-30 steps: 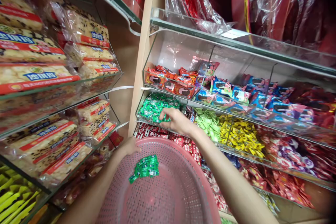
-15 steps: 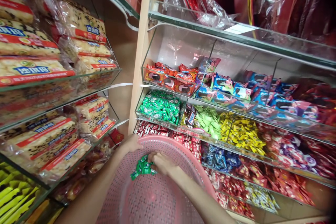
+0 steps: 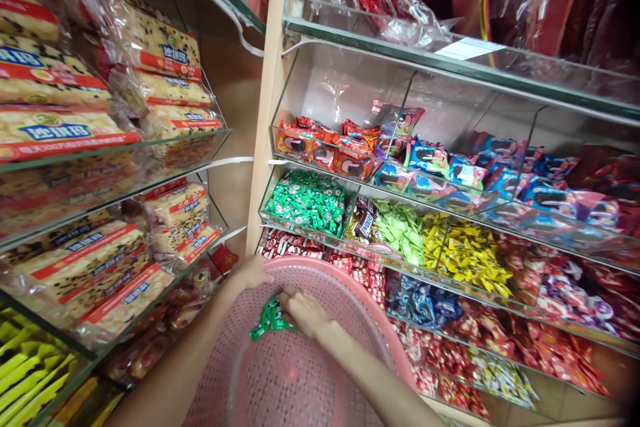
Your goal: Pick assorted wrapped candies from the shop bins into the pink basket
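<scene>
While the left hand [image 3: 249, 275] is clamped over the far rim of the pink basket [image 3: 365, 310], the right hand [image 3: 306, 312] lies inside it with fingertips pinched on a small heap of green candies [image 3: 269, 323] close under that rim, and open mesh floor spreads back toward the person. That rim sits just beside the red packets [image 3: 290, 247] of the lowest clear shelf, beneath the projecting front lip of the green candy bin [image 3: 305, 203]. To the left, a wooden upright [image 3: 273, 113] and glass shelves of wrapped cakes [image 3: 75, 133] close in on the left forearm.
</scene>
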